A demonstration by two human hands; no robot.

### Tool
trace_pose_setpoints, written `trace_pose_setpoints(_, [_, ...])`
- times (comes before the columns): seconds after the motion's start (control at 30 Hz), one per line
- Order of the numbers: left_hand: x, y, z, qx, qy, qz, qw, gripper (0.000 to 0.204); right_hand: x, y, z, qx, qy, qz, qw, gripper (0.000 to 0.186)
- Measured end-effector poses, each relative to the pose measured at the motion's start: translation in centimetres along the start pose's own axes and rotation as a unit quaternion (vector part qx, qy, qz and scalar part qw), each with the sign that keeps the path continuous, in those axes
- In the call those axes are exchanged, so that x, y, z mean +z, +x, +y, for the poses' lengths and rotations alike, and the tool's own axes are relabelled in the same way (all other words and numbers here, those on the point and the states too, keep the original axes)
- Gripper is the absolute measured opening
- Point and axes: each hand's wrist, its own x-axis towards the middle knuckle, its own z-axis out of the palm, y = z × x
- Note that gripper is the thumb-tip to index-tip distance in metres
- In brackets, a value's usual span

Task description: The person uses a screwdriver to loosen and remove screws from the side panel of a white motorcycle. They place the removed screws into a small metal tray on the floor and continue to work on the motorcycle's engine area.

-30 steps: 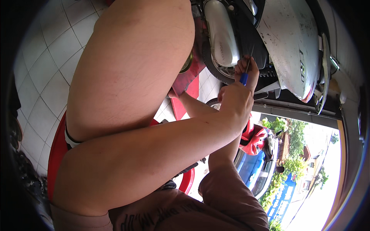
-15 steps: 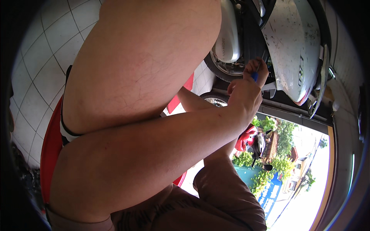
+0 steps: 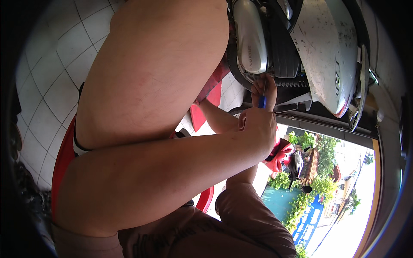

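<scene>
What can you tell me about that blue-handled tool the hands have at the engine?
The blue-handled tool looks like a slim screwdriver: a short blue grip, seemingly plastic, with a thin dark shaft running up toward the scooter's silver engine cover. It stands nearly upright in the picture. One hand wraps the grip from below; fingers of the other hand pinch the shaft higher up. Its tip is hidden behind those fingers, so what it engages cannot be told.

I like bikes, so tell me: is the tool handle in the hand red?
No, the hand grips a tool with a blue handle, held against the scooter's silver engine cover.
</scene>
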Motion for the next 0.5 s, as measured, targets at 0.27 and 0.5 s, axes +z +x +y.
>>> trace_pose_setpoints(0.27, [1.6, 1.3, 0.7, -0.053, 0.157, -0.106, 0.981, 0.024, 4.9, -5.5, 3.8, 0.075, -0.262, -0.06, 0.96, 0.023])
trace_pose_setpoints(0.5, [4.5, 1.3, -0.3, -0.063, 0.207, -0.162, 0.963, 0.018, 6.9, -7.2, 6.3, -0.059, -0.428, -0.146, 0.89, 0.034])
